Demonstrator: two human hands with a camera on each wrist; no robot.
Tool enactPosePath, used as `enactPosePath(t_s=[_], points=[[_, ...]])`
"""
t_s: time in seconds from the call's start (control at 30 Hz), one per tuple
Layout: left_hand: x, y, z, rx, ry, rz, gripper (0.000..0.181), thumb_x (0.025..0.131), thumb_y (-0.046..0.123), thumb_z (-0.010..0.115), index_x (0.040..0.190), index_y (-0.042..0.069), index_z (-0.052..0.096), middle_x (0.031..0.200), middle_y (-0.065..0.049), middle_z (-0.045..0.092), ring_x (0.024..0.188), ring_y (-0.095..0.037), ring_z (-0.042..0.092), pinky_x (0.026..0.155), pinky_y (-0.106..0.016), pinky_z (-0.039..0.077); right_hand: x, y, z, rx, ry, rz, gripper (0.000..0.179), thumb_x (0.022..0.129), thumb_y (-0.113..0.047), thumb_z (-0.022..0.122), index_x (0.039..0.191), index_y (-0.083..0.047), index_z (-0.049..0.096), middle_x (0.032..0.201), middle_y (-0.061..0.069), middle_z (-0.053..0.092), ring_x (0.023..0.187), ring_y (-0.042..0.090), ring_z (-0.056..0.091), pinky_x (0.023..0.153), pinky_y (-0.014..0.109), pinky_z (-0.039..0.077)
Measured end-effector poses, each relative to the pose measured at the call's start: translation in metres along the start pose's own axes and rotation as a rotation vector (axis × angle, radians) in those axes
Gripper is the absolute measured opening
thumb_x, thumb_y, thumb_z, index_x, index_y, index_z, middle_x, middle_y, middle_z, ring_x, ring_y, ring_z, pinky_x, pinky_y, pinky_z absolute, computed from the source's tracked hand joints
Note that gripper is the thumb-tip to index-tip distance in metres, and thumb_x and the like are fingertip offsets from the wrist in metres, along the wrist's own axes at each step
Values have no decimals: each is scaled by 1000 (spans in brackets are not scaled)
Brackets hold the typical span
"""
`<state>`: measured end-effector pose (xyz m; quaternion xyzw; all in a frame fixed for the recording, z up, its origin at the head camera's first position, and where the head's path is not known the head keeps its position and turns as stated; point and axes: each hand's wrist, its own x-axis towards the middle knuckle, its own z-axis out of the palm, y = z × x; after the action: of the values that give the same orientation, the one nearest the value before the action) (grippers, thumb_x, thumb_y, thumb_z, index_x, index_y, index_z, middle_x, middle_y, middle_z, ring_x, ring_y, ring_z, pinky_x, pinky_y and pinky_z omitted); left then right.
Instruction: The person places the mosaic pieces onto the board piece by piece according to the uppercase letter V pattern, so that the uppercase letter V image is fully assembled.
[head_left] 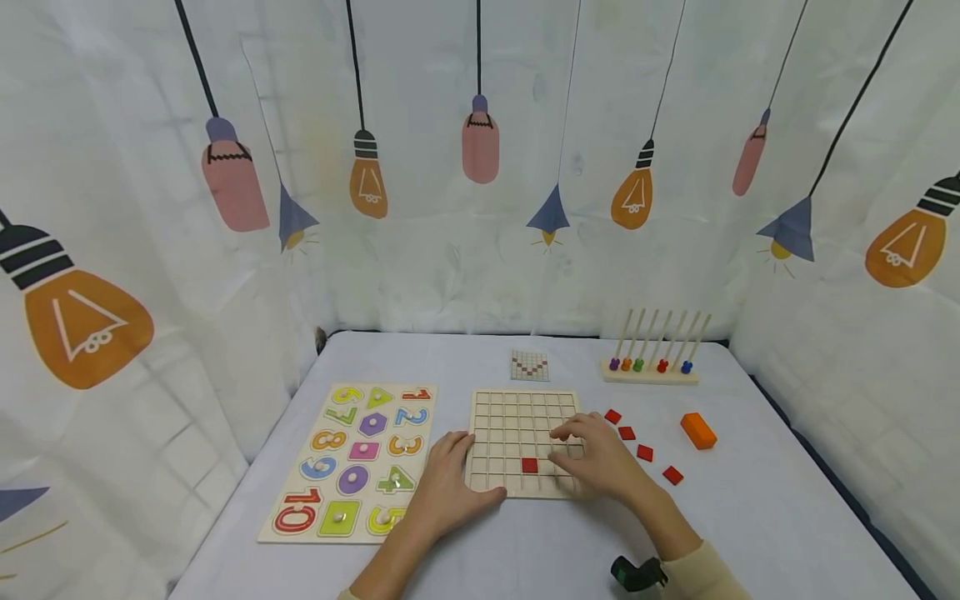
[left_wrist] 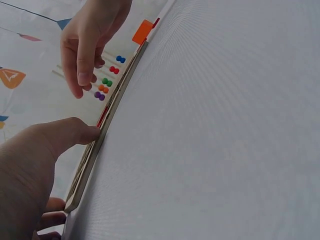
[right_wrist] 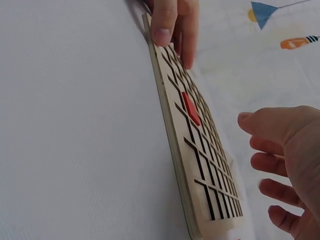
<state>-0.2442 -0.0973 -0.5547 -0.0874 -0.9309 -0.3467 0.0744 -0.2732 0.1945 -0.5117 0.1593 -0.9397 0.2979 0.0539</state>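
A wooden grid board [head_left: 517, 492] lies on the white cloth, with one red square tile [head_left: 529, 465] in a cell of its lower part. At the board's near left corner, my left hand [head_left: 450, 483] grips it, thumb on the near edge and fingers along the left side. My right hand [head_left: 600, 458] hovers over the board's right side. In the right wrist view, nothing shows between the thumb and loosely bent fingers of the right hand [right_wrist: 285, 160]. Several loose red tiles [head_left: 644, 452] lie to the right of the board.
Left of the board lies a number-and-shape puzzle [head_left: 352, 475]. Behind it is a small pattern card [head_left: 530, 366]. A peg stand [head_left: 649, 377] with coloured beads is at the back right, and an orange block [head_left: 698, 431] sits right of the tiles.
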Motion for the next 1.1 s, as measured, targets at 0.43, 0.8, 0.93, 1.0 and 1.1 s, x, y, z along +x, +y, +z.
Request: enactPosePath(t_s=[0.43, 0.8, 0.93, 1.0, 1.1], points=[[0, 0, 0, 4, 1, 4, 108, 72, 63, 95, 157, 7, 60, 160, -10, 57, 155, -36, 48, 129, -59, 45, -11, 25, -15, 23, 37, 10, 29, 96, -34, 88, 122, -22, 83, 118, -4, 75, 120, 21, 60, 101, 47, 57], [-1, 1, 0, 3, 20, 15, 108, 70, 63, 96, 155, 5, 62, 158, -11, 59, 153, -38, 50, 126, -60, 47, -19, 50, -21, -44, 49, 18, 30, 94, -34, 90, 121, -24, 82, 120, -9, 76, 116, 17, 59, 100, 45, 58], [-1, 0, 0, 7, 20, 10, 109, 70, 63, 96, 156, 6, 61, 158, -11, 58, 153, -37, 49, 127, -59, 46, -20, 57, -23, -63, 36, 20, 30, 94, -35, 90, 120, -24, 82, 117, -7, 76, 114, 18, 58, 96, 41, 58], [0, 0, 0, 4, 20, 11, 108, 70, 62, 97, 155, 5, 61, 158, -11, 59, 153, -38, 49, 127, -59, 46, -21, 61, -23, -79, 33, 28, 29, 93, -35, 91, 119, -25, 83, 115, -7, 76, 112, 19, 58, 94, 40, 58], [0, 0, -1, 2, 10, 7, 109, 71, 62, 96, 157, 6, 61, 159, -10, 58, 154, -36, 49, 128, -58, 45, -21, 66, -23, -85, 32, 41, 28, 92, -33, 92, 118, -25, 83, 113, -7, 76, 110, 18, 57, 93, 39, 56]])
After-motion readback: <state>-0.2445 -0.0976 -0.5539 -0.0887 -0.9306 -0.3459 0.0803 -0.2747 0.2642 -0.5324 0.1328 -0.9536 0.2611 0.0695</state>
